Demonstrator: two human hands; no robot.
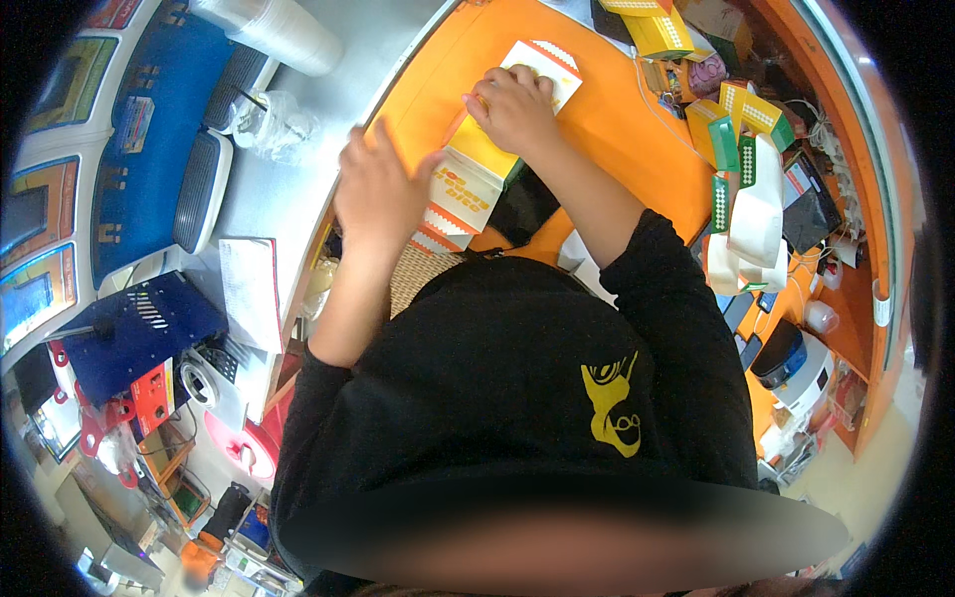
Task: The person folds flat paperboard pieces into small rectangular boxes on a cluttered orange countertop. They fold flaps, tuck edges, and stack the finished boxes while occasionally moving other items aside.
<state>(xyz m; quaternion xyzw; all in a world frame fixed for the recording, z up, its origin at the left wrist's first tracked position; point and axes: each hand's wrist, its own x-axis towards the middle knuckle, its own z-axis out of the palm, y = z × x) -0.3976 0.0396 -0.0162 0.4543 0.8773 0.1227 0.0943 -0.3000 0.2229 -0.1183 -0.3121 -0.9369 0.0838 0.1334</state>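
Observation:
A partly unfolded cardboard food box [466, 191], white with orange and yellow print and a yellow panel, lies on the orange tabletop [622, 124]. My right hand [517, 107] has its fingers bent over the far white flap of the box, gripping or pressing it. On the near left side, my left hand [381, 194] has its fingers spread. Its thumb reaches to the box's edge, and whether it touches cannot be told. A flat black object [524, 207] lies beside the box, near my body.
To the right are folded white, green and yellow cardboard boxes [756, 214] among clutter and cables. More yellow boxes [660, 35] sit at the far right. On the left, a grey counter holds stacked plastic cups [284, 35], a clear cup [274, 124] and a notebook [251, 294].

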